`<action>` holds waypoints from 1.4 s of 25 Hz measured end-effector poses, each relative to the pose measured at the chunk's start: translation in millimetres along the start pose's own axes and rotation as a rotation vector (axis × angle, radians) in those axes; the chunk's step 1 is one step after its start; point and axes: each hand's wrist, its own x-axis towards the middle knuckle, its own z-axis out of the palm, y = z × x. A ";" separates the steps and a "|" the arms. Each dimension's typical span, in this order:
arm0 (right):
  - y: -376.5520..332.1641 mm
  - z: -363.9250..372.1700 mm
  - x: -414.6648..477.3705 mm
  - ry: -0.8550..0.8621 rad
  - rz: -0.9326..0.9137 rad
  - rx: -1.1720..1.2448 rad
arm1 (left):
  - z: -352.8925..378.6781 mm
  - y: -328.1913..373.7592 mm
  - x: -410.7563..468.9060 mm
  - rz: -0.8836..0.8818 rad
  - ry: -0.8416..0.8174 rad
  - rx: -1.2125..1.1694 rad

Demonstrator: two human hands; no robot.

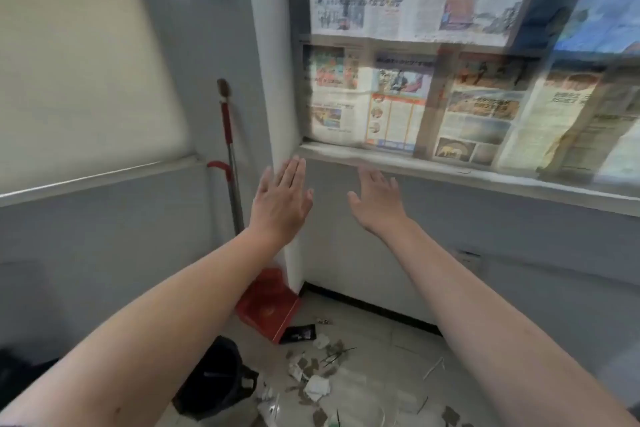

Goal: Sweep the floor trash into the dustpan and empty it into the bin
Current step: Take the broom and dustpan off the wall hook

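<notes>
Dustpan stands well below left grip and right grip.

Newspapers over window; white sill

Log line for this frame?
stage: pre-sweep; left hand: open, empty; right hand: open, empty; dustpan: at wall corner, untouched; trash: on floor

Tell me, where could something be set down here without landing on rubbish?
The floor strip along the black skirting, right of the dustpan, looks bare, and so does the window ledge. It is crowded from the bin across the scattered trash toward the bottom edge.
</notes>
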 end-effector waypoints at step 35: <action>-294.5 233.5 188.2 -0.287 0.072 0.083 | 114.4 -376.6 85.7 -0.083 -0.205 -0.103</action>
